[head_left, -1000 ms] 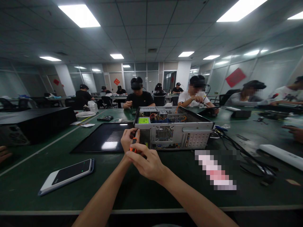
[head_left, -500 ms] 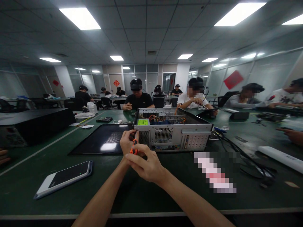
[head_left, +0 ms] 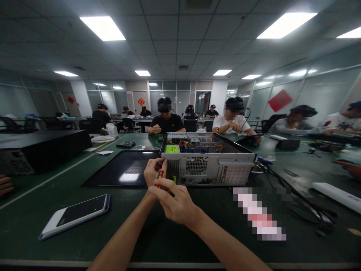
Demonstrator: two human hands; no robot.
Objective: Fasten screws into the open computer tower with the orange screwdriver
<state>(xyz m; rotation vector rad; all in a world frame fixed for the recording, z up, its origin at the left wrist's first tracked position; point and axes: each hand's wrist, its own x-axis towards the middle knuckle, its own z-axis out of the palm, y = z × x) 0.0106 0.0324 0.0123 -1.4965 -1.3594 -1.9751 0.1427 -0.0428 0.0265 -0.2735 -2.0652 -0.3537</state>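
Observation:
An orange-and-black screwdriver (head_left: 160, 175) points up and away from me, its tip at the left corner of the computer case's (head_left: 207, 167) rear panel. My right hand (head_left: 180, 201) pinches the handle between thumb and fingers. Closed around the shaft near the tip is my left hand (head_left: 153, 171), its fingers against the case corner; any screw there is too small to see. The case lies with its top side uncovered, showing a green-labelled power supply (head_left: 172, 149) and bundles of coloured wires. Flat on the table to the left rests a black side panel (head_left: 113, 169).
A white device with a dark screen (head_left: 76, 216) lies front left. Another black computer case (head_left: 56, 148) stands at left, with a hard drive (head_left: 126, 144) farther back. Black cables (head_left: 293, 195) and a white bar (head_left: 335, 195) lie at right. Several people work around the green table (head_left: 126, 244).
The view has tilted up slightly, so everything sits a little lower. The screwdriver handle has turned a bit in my right hand, whose fingers have shifted. My left hand stays at the case corner.

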